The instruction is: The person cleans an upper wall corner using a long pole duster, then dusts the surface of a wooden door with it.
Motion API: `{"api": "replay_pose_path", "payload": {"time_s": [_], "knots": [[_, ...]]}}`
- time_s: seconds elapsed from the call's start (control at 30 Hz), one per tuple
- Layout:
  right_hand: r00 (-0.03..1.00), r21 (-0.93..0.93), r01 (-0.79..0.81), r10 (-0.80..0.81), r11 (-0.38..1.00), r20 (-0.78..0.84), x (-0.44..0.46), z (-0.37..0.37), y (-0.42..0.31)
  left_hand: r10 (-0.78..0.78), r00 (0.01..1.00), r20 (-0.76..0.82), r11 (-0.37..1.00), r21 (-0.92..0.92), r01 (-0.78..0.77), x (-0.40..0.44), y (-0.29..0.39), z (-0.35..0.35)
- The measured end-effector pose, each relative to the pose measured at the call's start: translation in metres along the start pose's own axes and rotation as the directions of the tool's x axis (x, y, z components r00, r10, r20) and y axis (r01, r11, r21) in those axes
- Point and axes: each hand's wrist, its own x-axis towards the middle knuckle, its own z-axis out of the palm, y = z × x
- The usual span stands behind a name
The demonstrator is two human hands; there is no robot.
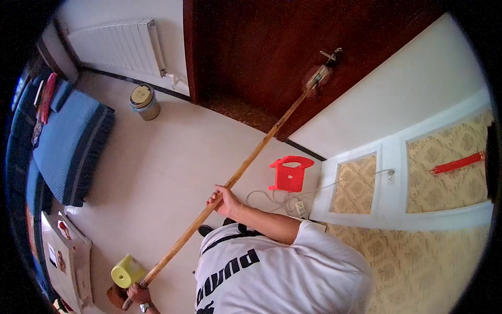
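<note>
A long wooden pole (251, 159) slants across the view from the lower left to the dark red-brown door (251, 57). My right hand (225, 202) is closed around its middle, in front of my white shirt. Low on the left, my left hand (140, 294), with a watch at the wrist, grips the pole near its lower end. The far end overlaps a pale fitting (317, 77) by the door handle (330, 54); whether they touch I cannot tell. Right beside my left hand are a yellow-green stool (124, 273) and a brown round object (116, 297), partly hidden.
A red plastic chair (289, 180) stands by the right wall, with cables and a power strip (300, 209) close by. A lidded bin (149, 111) sits near the radiator (117, 48). Along the left are a blue-covered sofa (73, 141) and a white table (78, 269).
</note>
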Motion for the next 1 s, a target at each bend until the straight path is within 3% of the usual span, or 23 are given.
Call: {"api": "replay_pose_path", "payload": {"time_s": [0.23,0.37,0.43,0.53,0.6,0.7,0.73,0.8,0.83,0.87,0.9,1.0], "knots": [[0.997,-0.017,0.000,0.001,1.000,0.075,-0.035,0.013,0.019,-0.009,1.000,0.010,0.997,-0.079,0.010,-0.027,-0.024,0.036],[0.995,-0.051,-0.015,0.020,0.999,0.097,-0.044,0.013,0.033,0.005,0.999,0.032,0.996,-0.095,-0.002,-0.035,-0.035,0.019],[0.995,-0.068,-0.022,0.028,0.997,0.092,-0.048,0.014,0.034,-0.115,0.957,0.265,0.989,-0.060,0.136,-0.034,-0.048,0.016],[0.992,-0.118,-0.015,0.030,0.993,0.123,-0.043,0.014,0.034,-0.160,0.946,0.282,0.987,0.061,0.148,-0.023,-0.057,-0.003],[0.994,-0.115,0.005,0.007,0.993,0.110,-0.036,0.009,0.030,-0.095,0.964,0.249,0.995,-0.008,0.100,-0.024,-0.074,0.006],[0.993,-0.060,-0.070,0.075,0.996,0.088,-0.029,0.011,0.036,-0.049,0.997,0.063,0.995,0.091,0.043,0.003,-0.076,-0.033],[0.992,-0.029,-0.117,0.118,0.993,0.033,-0.025,0.013,0.040,0.038,0.997,-0.066,0.974,-0.219,-0.052,0.020,-0.064,-0.062],[0.988,-0.028,-0.151,0.152,0.988,0.011,-0.023,0.015,0.052,-0.021,0.955,0.296,0.999,-0.021,0.028,0.039,-0.054,-0.105],[0.983,-0.002,-0.182,0.182,0.983,0.026,-0.025,0.018,0.058,-0.023,0.954,0.298,0.999,-0.018,0.030,0.040,-0.057,-0.105],[0.976,0.022,-0.213,0.212,0.977,0.043,-0.026,0.019,0.063,0.011,0.978,0.206,1.000,-0.020,-0.007,0.038,-0.064,-0.101],[0.975,0.036,-0.214,0.216,0.976,-0.061,-0.026,0.020,0.069,0.045,0.993,0.112,0.999,-0.018,-0.044,0.035,-0.075,-0.095],[0.971,0.032,-0.234,0.235,0.972,-0.035,-0.030,0.021,0.078,0.148,0.974,-0.169,0.989,0.007,-0.149,0.023,-0.117,-0.066]]}}
